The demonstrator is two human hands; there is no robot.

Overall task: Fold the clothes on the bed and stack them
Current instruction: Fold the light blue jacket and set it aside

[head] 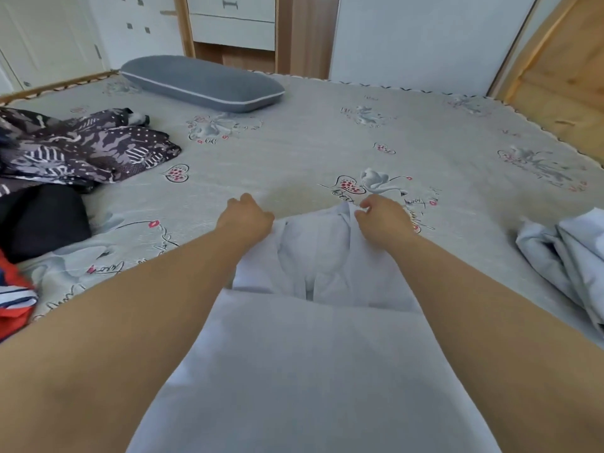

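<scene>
A: Position of the white shirt [313, 256]?
B: Spread flat on the bed [294, 142], running from the near edge toward the middle. Collar end farthest from the camera, just short of the heart print on the bedcover.

A: Left hand [245, 217]?
B: Fingers curled, gripping the left far corner of the white shirt. Knuckles up, forearm extended over the bedcover beside the shirt.

A: Right hand [382, 220]?
B: Fingers curled, pinching the fabric at the right far corner of the white shirt, next to the collar. Forearm lying along the shirt's right edge.

A: Condition of the white shirt?
B: Near part smooth. Far part creased, with a fold line running across just below the hands.

A: Other clothes, relative to the white shirt?
B: Well to the left: a patterned dark garment [81, 148], crumpled. Nearer than that, a black garment [42, 220], bunched. At the left edge of the view, a red striped garment [13, 295], only partly in frame. Well to the right: a crumpled pale garment [565, 256], apart from the shirt, also cut off by the frame.

A: Anything beyond the white shirt?
B: A grey pillow [202, 83] at the far left side of the bed. Behind it, white drawers [232, 27] in a wooden frame
</scene>
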